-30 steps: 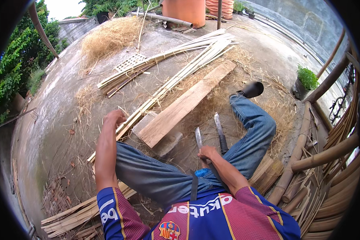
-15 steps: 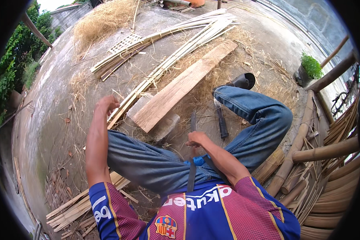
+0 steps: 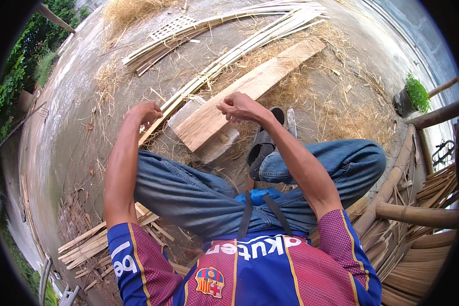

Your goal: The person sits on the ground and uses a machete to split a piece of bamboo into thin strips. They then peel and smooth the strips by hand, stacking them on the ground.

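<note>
My left hand hovers beside the near end of a bundle of split bamboo strips, its fingers loosely bent and apart. My right hand is over a flat wooden board, with the fingers curled in; whether anything thin is between them is hidden. The board slants away to the upper right, its near end resting on a pale stone block. Past my right forearm, a knife blade shows next to my dark sandal. A brown handle-like piece lies between my legs.
More bamboo strips lie beyond, near a woven lattice piece. Straw shavings litter the concrete. Split lengths are at my lower left. A bamboo pole frame stands at right, with a potted plant past it.
My right hand has left the dark-bladed tool between my legs and moved up over the board. My right foot has drawn inward beside the board. My left hand has shifted slightly right.
</note>
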The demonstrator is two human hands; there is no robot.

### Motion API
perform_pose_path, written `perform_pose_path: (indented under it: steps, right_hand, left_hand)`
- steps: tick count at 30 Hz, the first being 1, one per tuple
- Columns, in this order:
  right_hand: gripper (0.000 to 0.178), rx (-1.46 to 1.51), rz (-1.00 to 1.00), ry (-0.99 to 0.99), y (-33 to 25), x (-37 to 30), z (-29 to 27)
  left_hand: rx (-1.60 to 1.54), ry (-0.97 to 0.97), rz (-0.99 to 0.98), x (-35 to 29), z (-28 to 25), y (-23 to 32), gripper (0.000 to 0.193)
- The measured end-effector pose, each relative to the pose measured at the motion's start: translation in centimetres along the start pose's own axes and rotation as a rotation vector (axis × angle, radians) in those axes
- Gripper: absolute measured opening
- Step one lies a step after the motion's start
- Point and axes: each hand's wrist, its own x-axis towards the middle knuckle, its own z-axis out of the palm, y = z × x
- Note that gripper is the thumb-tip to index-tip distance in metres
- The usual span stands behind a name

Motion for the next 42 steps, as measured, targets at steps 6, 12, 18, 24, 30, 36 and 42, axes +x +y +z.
perform_pose_path:
  steps: [6, 12, 18, 24, 30, 36, 42]
  right_hand:
    - [0.042, 0.134, -0.096, 0.135, -0.9, 3.3, 0.1]
    - [0.041, -0.041, -0.157, 0.187, 1.1, 7.6, 5.5]
    - [0.042, -0.198, -0.453, 0.282, -0.2, 11.7, 12.8]
    - [0.038, -0.405, -0.637, 0.338, 4.3, 15.3, 17.8]
    - [0.031, -0.467, -0.636, 0.266, 3.7, 14.9, 17.5]
    - [0.027, -0.481, -0.598, 0.251, 3.2, 14.9, 17.7]
    - [0.027, -0.603, -0.566, 0.242, 3.2, 15.3, 17.6]
  left_hand:
    - [-0.054, -0.105, 0.196, -0.9, 0.5, 2.2, 0.047]
    - [-0.103, -0.086, 0.169, -2.5, 0.8, 1.7, 0.05]
    - [-0.047, 0.04, 0.166, -4.9, 2.8, -3.5, 0.049]
    - [-0.275, 0.154, -0.09, -8.3, 9.2, -13.1, 0.047]
    - [-0.72, 0.101, -0.716, -18.7, 20.1, -25.0, 0.04]
    - [-1.236, 0.044, -1.08, -25.1, 35.8, -30.4, 0.055]
    - [-1.659, 0.394, -1.367, -16.8, 42.4, -25.0, 0.083]
